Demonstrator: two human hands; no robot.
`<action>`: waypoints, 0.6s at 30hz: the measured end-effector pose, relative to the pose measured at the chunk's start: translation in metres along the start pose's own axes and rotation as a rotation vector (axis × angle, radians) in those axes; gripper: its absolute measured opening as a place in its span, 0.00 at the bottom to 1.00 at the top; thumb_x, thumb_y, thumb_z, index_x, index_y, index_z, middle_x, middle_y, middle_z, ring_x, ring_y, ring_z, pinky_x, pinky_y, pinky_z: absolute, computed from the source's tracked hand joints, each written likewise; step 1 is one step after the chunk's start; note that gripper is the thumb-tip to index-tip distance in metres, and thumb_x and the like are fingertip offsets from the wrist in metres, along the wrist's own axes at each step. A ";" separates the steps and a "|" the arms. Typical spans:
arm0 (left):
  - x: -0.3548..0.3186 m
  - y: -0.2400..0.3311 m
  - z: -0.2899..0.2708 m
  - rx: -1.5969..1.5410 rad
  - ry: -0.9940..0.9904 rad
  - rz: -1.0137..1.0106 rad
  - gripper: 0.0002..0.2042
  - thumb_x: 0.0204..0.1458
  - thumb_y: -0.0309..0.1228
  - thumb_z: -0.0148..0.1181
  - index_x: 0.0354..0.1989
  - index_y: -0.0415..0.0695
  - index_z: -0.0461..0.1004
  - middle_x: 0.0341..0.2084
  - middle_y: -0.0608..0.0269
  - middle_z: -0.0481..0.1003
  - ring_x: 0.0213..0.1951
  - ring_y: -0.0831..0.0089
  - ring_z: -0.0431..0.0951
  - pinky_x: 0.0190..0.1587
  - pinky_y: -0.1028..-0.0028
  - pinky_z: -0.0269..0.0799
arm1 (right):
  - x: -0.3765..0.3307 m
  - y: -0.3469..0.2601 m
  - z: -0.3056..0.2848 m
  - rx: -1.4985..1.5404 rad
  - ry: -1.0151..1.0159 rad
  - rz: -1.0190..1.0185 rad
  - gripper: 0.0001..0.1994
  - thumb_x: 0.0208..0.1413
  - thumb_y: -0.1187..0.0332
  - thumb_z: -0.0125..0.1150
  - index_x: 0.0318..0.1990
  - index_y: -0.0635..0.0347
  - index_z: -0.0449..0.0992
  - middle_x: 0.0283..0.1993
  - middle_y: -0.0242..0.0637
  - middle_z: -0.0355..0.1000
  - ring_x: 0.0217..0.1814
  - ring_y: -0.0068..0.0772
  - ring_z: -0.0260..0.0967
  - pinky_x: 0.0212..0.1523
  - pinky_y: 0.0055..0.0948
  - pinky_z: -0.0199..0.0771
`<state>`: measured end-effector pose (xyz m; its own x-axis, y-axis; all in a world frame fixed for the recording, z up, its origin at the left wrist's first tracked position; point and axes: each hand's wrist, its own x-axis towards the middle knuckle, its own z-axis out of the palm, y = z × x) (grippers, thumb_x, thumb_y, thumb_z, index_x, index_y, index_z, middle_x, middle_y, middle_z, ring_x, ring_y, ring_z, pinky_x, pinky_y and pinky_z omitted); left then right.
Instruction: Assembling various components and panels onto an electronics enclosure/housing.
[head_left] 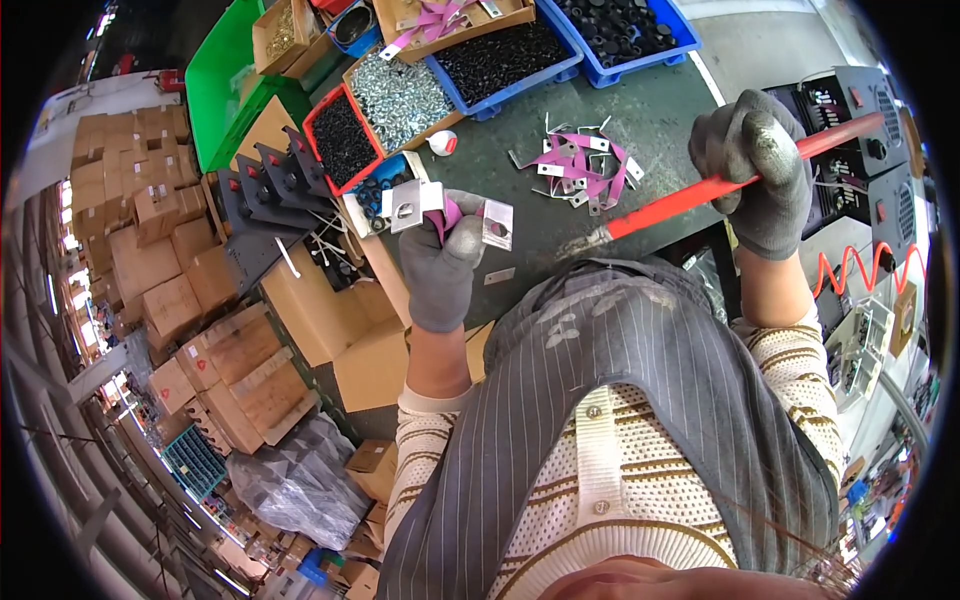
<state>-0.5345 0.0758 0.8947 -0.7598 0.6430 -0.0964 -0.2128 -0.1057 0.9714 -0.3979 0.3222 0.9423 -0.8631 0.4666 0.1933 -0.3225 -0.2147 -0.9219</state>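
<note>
My left hand (440,275), in a grey glove, is closed on a purple strap (452,213). Flat metal end plates with holes stick out on both sides of the fingers. In a grey glove too, my right hand (762,180) grips a long red-handled brush (660,208). Its tip slants down to the left, close above the table near my apron, apart from the strap. Between the hands, a loose pile of purple straps with metal ends (590,168) lies on the dark green table (480,160). A small metal plate (499,276) rests near the table's front edge.
Along the back stand a red tray of black parts (380,150), a box of silver screws (395,95) and blue bins (580,50). Black housings (260,200) line the left edge, with cartons (150,250) beyond. Black devices (890,200) and a coiled red hose (850,262) are at right.
</note>
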 end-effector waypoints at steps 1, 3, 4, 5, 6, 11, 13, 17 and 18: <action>-0.001 0.000 0.000 -0.011 0.005 -0.013 0.06 0.48 0.25 0.56 0.35 0.39 0.69 0.25 0.64 0.70 0.20 0.82 0.66 0.20 0.82 0.59 | 0.001 -0.001 0.001 0.029 0.024 -0.009 0.16 0.57 0.58 0.46 0.21 0.56 0.60 0.11 0.29 0.55 0.12 0.19 0.47 0.17 0.21 0.46; -0.001 0.002 0.003 -0.020 -0.011 0.004 0.06 0.48 0.25 0.56 0.35 0.39 0.69 0.24 0.64 0.70 0.19 0.82 0.65 0.20 0.82 0.59 | 0.003 0.000 0.003 0.103 0.027 -0.041 0.16 0.57 0.58 0.47 0.21 0.54 0.59 0.10 0.27 0.54 0.13 0.20 0.47 0.20 0.22 0.47; -0.001 0.004 0.004 -0.031 -0.028 0.023 0.06 0.48 0.25 0.56 0.34 0.39 0.69 0.24 0.64 0.70 0.19 0.82 0.65 0.20 0.82 0.59 | 0.002 0.000 0.006 0.102 0.029 -0.039 0.16 0.57 0.58 0.47 0.21 0.54 0.59 0.10 0.27 0.54 0.13 0.20 0.47 0.20 0.22 0.47; -0.002 0.005 0.006 -0.032 -0.028 0.020 0.06 0.48 0.25 0.56 0.34 0.39 0.69 0.24 0.64 0.70 0.19 0.82 0.65 0.20 0.82 0.59 | 0.000 -0.001 0.010 0.030 0.036 0.004 0.16 0.56 0.58 0.47 0.20 0.54 0.59 0.10 0.26 0.54 0.13 0.20 0.47 0.20 0.22 0.47; -0.002 0.006 0.007 -0.015 -0.014 0.036 0.07 0.49 0.26 0.55 0.36 0.39 0.69 0.23 0.65 0.70 0.19 0.83 0.65 0.20 0.82 0.60 | 0.000 -0.002 0.012 -0.040 0.042 0.045 0.16 0.56 0.58 0.47 0.20 0.54 0.59 0.10 0.26 0.53 0.13 0.20 0.47 0.20 0.22 0.47; -0.006 0.003 0.007 0.056 0.010 -0.120 0.13 0.51 0.32 0.57 0.41 0.37 0.71 0.30 0.65 0.72 0.23 0.86 0.64 0.24 0.85 0.59 | 0.000 -0.001 0.006 -0.046 0.127 0.080 0.16 0.57 0.58 0.46 0.19 0.53 0.59 0.09 0.26 0.52 0.12 0.20 0.47 0.20 0.22 0.48; -0.002 -0.003 0.003 0.184 0.006 -0.042 0.13 0.52 0.32 0.55 0.42 0.37 0.70 0.30 0.65 0.71 0.23 0.86 0.64 0.25 0.85 0.60 | 0.004 0.001 0.004 -0.014 0.106 0.005 0.16 0.58 0.58 0.44 0.20 0.53 0.58 0.09 0.26 0.52 0.12 0.19 0.46 0.20 0.22 0.47; -0.003 -0.003 0.001 0.235 -0.042 0.022 0.15 0.54 0.35 0.51 0.45 0.37 0.68 0.29 0.66 0.69 0.26 0.85 0.64 0.28 0.83 0.61 | 0.009 0.004 0.010 -0.005 0.104 -0.087 0.17 0.60 0.58 0.42 0.21 0.53 0.58 0.09 0.25 0.52 0.13 0.19 0.45 0.21 0.22 0.48; -0.004 -0.004 0.002 0.223 -0.024 0.038 0.15 0.54 0.35 0.51 0.45 0.37 0.68 0.28 0.66 0.69 0.26 0.85 0.63 0.29 0.83 0.62 | 0.011 0.005 0.012 0.001 0.099 -0.133 0.17 0.60 0.58 0.42 0.21 0.53 0.58 0.10 0.25 0.52 0.13 0.19 0.45 0.21 0.22 0.48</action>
<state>-0.5298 0.0751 0.8911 -0.7495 0.6596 -0.0558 -0.0407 0.0382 0.9984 -0.4132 0.3163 0.9439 -0.7703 0.5730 0.2800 -0.4322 -0.1462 -0.8898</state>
